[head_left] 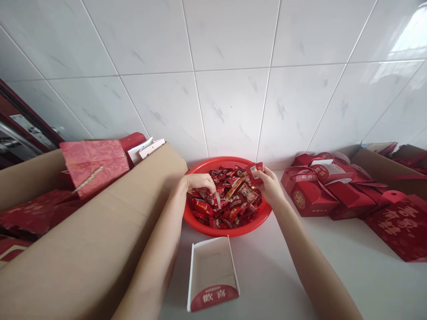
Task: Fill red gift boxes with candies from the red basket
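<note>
A red plastic basket (230,232) full of red-wrapped candies (230,209) stands against the tiled wall. My left hand (200,182) reaches over its left side, fingers pinched on a small red and white candy packet (214,200). At the basket's right side, my right hand (269,186) holds a small red packet (255,172) with a printed square code between thumb and fingers. In front of the basket lies an open white tray-like box (213,264) with a red rounded front flap; its inside is bare.
On the left stands a large cardboard box (100,235) with red bags (95,166) in it. Folded red gift boxes (313,198) are piled on the right, beside a flat red bag (400,226) and another cardboard box (376,162). A white tiled wall (230,111) closes off the back.
</note>
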`<state>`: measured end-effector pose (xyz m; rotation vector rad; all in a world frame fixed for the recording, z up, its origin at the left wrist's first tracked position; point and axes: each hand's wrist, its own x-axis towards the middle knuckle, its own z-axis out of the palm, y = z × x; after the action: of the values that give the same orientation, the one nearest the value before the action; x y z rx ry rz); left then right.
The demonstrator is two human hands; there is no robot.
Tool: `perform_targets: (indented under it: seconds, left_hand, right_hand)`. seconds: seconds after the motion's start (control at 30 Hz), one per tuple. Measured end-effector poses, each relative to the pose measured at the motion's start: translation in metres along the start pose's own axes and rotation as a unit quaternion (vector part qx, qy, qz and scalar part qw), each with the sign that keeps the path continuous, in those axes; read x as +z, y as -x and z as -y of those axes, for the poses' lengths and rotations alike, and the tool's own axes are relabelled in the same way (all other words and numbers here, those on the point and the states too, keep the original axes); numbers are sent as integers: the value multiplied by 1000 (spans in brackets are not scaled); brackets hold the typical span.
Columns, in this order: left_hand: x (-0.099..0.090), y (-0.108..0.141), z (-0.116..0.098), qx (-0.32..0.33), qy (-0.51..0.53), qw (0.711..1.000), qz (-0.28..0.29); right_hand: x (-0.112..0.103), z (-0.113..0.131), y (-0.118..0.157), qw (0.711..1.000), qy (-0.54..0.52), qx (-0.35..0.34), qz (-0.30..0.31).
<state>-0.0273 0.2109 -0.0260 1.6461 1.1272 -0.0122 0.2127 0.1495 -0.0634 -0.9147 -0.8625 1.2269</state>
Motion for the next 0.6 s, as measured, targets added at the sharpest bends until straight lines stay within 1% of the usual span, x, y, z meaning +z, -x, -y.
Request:
perform_targets:
  seconds: [0.07,0.1,0.17,0.2,0.23,0.27,0.33,0.4,0.5,0.6]
  left_hand:
    - [-1,-7,-3,-31,12,999,-35]
    - [-1,-12,-5,-32,-14,998,-57]
    - [-1,-26,-7,-4,-117,988,-101]
    - [0,-34,-8,17,-179,977,-119]
    - [2,-41,-9,31,-217,967,-132]
    - [5,-48,-9,38,-241,960,-133]
    - [13,-59,-9,46,-258,957,-125]
    - [22,-65,-7,61,-277,952,-117]
    - [31,-67,-3,79,-304,944,-104]
    - [34,-65,1,57,-342,935,-71]
  right_hand:
    - [0,0,0,1000,-6,5,-4]
    - [0,0,0,1000,-10,7,-5]
    - [0,1,0,1000,-15,11,-6]
    - [0,1,0,1000,-17,11,-6]
    - [0,1,0,1000,-17,12,-6]
    - [1,1,0,1000,-16,13,-7]
    - [2,2,2,1000,-15,14,-8]
    - [5,3,4,1000,-15,19,-6]
    - [7,4,7,999,-19,26,-11]
    - [8,2,7,999,-23,19,-27]
